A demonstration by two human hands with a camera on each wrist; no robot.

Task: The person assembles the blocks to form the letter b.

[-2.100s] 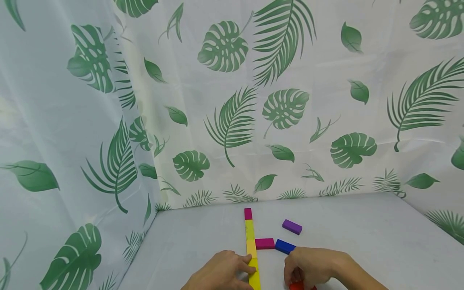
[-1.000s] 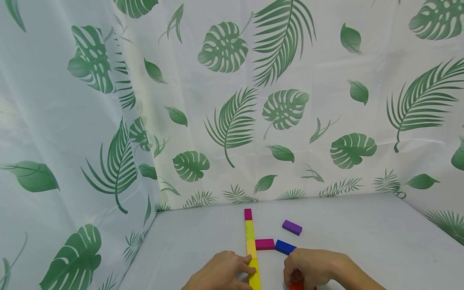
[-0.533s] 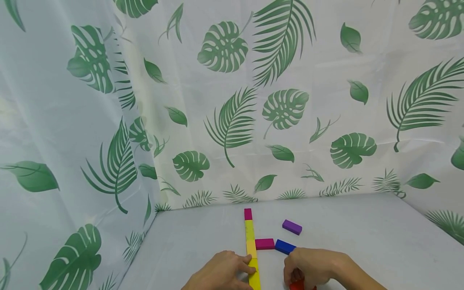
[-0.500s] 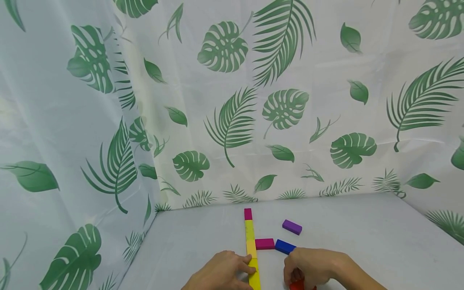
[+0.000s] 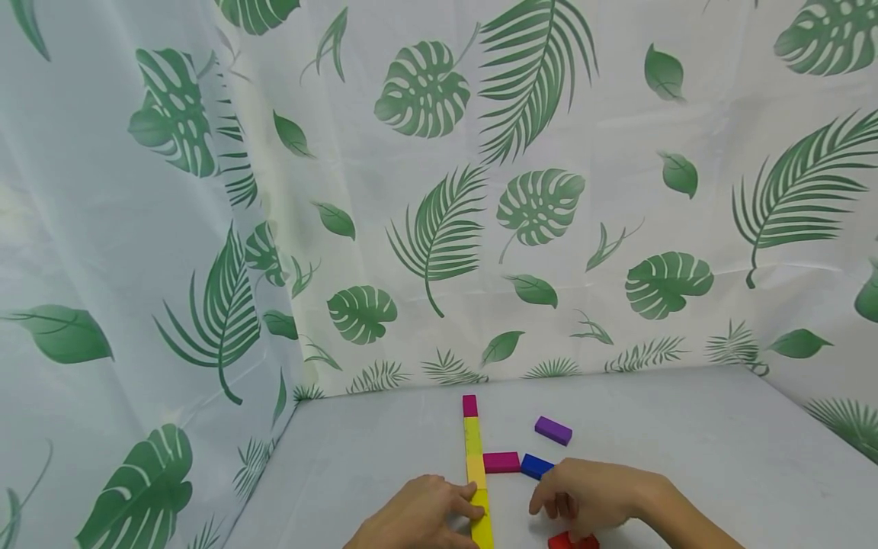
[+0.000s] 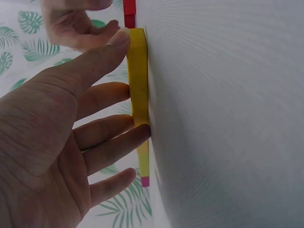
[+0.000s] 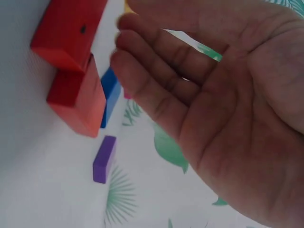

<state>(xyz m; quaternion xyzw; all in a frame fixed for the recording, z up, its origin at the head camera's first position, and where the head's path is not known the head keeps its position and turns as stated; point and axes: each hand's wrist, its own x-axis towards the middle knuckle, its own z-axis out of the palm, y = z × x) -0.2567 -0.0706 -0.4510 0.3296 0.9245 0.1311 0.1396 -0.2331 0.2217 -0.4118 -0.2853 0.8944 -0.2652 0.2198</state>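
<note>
My left hand (image 5: 421,511) rests against a line of yellow blocks (image 5: 482,524), its fingers touching the near part of the row. In the left wrist view its thumb lies at one end of the yellow row (image 6: 138,71), and the fairly straight fingers reach to the row's side. Just above the red blocks (image 5: 573,542) at the bottom edge is my right hand (image 5: 595,497), its fingers loosely bent and holding nothing. The right wrist view has two red blocks (image 7: 78,102) side by side, a little apart from its fingertips.
A magenta block (image 5: 469,406) ends the yellow row at the back. Another magenta block (image 5: 501,462) butts against the row's right side, beside a slanted blue block (image 5: 536,466). Farther back lies a purple block (image 5: 552,430). A leaf-patterned curtain (image 5: 439,229) encloses the white table.
My right hand has let go of the red blocks and lifted slightly, uncovering more of them. The left hand and the other blocks have not visibly moved.
</note>
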